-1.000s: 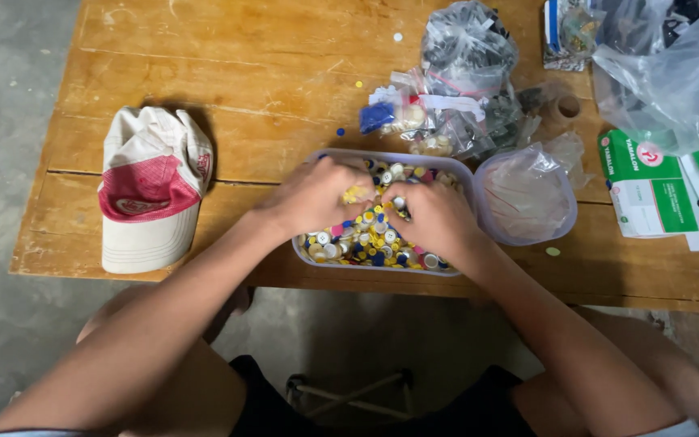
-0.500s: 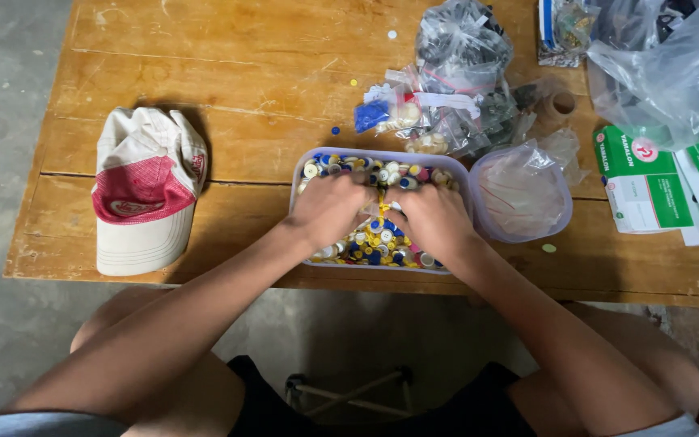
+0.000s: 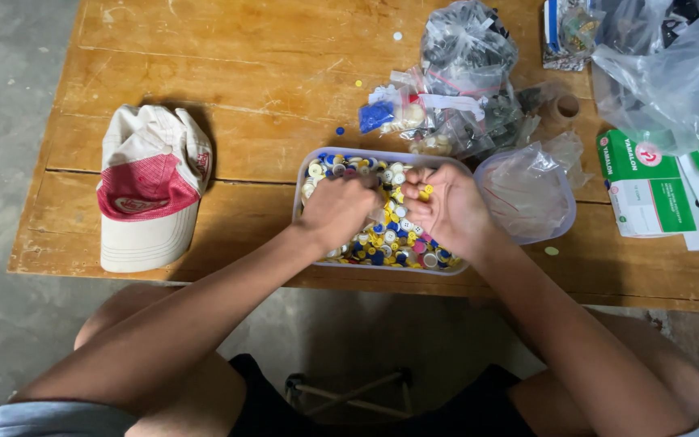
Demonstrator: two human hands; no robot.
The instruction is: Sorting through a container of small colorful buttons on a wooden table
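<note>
At centre frame the left hand (image 3: 340,209) rests curled in the tray (image 3: 301,212) of coloured buttons (image 3: 394,247) on the bench (image 3: 228,73); whether it grips any, I cannot tell. The right hand (image 3: 446,209) pinches a yellow button (image 3: 426,190) just above them

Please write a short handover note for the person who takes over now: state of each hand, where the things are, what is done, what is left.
Left hand: closed loosely, resting in the tray of buttons; whether it holds any cannot be told.
Right hand: palm turned up over the tray, fingers curled around a few small yellow buttons.
Things: the tray sits at the near edge of the wooden table; its clear lid lies right of it; small plastic bags lie behind.
Done: some yellow buttons picked out.
Left: the tray is nearly full of mixed colours.
</note>
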